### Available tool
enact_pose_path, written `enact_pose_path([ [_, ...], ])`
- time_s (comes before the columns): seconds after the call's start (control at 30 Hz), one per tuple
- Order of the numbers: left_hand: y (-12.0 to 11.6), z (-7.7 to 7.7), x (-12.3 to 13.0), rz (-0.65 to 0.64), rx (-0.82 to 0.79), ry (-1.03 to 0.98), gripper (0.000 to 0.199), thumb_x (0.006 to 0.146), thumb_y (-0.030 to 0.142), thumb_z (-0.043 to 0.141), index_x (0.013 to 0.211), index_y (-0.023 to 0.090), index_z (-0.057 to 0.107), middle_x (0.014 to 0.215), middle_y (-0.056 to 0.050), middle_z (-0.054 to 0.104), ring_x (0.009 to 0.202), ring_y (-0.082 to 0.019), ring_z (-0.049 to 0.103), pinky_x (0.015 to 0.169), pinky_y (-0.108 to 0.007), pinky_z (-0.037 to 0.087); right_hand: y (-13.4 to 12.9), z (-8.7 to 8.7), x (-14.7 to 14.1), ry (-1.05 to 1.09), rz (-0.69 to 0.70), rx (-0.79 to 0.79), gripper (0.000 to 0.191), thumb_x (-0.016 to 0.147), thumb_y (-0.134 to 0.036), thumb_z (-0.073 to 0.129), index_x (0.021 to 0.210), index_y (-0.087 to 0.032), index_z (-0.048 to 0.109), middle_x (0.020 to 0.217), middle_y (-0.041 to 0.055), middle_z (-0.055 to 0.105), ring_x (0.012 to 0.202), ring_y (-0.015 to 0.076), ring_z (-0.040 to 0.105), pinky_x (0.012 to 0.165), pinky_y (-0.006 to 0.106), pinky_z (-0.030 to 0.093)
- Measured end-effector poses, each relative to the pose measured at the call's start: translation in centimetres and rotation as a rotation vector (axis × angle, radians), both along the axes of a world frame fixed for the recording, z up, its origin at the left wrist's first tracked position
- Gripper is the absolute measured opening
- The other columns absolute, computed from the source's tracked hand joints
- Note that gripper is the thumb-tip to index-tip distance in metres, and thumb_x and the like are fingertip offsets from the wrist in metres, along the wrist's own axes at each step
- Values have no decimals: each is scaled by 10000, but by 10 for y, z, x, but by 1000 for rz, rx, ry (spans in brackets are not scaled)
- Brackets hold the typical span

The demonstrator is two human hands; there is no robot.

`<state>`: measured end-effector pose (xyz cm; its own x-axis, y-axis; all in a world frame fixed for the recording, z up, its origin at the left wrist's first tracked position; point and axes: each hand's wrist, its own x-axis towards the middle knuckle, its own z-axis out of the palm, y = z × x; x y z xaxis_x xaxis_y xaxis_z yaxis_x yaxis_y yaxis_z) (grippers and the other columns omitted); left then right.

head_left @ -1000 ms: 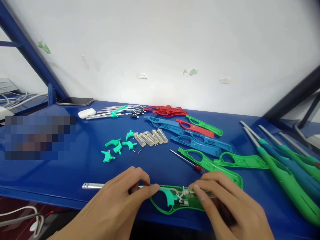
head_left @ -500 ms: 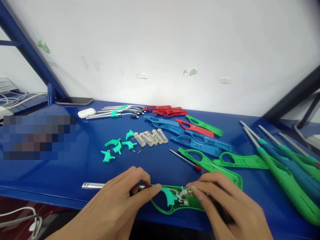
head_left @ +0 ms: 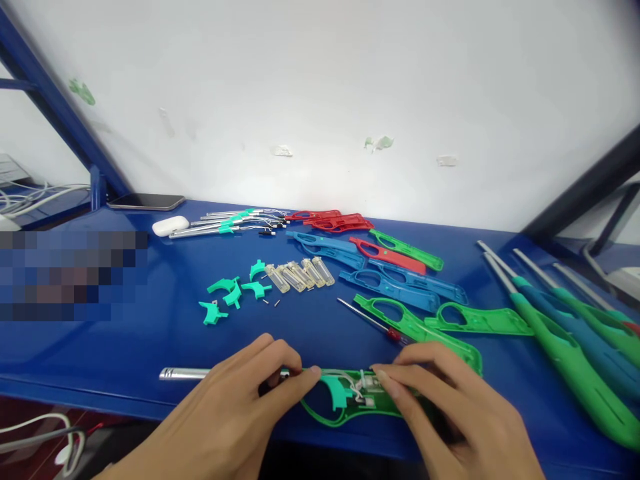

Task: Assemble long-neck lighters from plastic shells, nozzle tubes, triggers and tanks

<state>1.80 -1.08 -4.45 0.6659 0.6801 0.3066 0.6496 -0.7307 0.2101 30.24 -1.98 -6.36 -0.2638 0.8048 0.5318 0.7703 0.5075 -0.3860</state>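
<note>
A green half shell of a stick lighter point(head_left: 340, 420) lies open side up at the table's front edge, between my hands. Its silver metal tube point(head_left: 183, 374) sticks out to the left. My left hand point(head_left: 250, 393) is closed around the front of the shell, thumb on its upper rim. Inside sit a turquoise trigger point(head_left: 336, 392) and thin white wires point(head_left: 356, 387). With thumb and index finger, my right hand point(head_left: 440, 393) grips a clear fuel tank point(head_left: 371, 381) in the handle; the hand covers most of this tank.
Behind lie turquoise triggers point(head_left: 225, 287), clear tanks point(head_left: 300, 275), tiny screws point(head_left: 271, 303) and wired metal tubes point(head_left: 230, 223). Coloured half shells point(head_left: 395, 287) and a screwdriver point(head_left: 360, 315) are beyond my right hand. Closed lighters point(head_left: 565, 353) lie at right, a phone point(head_left: 147, 201) at back left.
The clear tank sits slightly lower in the shell under my right fingertips. My left hand keeps its hold, and the whole view has shifted slightly.
</note>
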Motion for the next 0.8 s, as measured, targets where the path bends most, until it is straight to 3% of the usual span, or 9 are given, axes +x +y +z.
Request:
enact_pose_path([
  [0.2, -3, -4, 6, 4, 91, 83, 889, 703, -85, 393, 1517, 249, 519, 1117, -80, 671, 991, -240, 675, 876, -361, 615, 1, 2, 2, -1, 34, -36, 181, 1054, -294, 606, 1047, -268, 785, 1018, 41, 727, 805, 154, 768, 734, 224, 652],
  [0.33, -4, 1, 12, 18, 76, 178, 1005, 617, -71, 457, 1553, 294, 468, 1014, -60, 613, 842, -242, 638, 724, -342, 585, 1, 3, -1, 25, 22, -9, 170, 1052, -299, 611, 1091, -310, 777, 1010, 13, 745, 862, 151, 774, 769, 214, 648],
  [0.5, 0, 8, 22, 25, 85, 262, 991, 704, -23, 533, 1599, 377, 393, 969, -39, 548, 746, -223, 576, 613, -293, 489, 0, 7, -6, 68, 30, 20, 205, 1064, -285, 573, 1031, -313, 774, 931, -11, 752, 809, 133, 764, 715, 192, 636],
  [0.8, -3, 14, 27, 59, -36, 357, 926, 814, -5, 535, 1599, 450, 348, 1028, -31, 514, 830, -223, 562, 694, -315, 470, 4, 7, -7, 85, 28, 37, 222, 1072, -287, 556, 1028, -314, 772, 902, -20, 738, 772, 119, 752, 711, 179, 630],
])
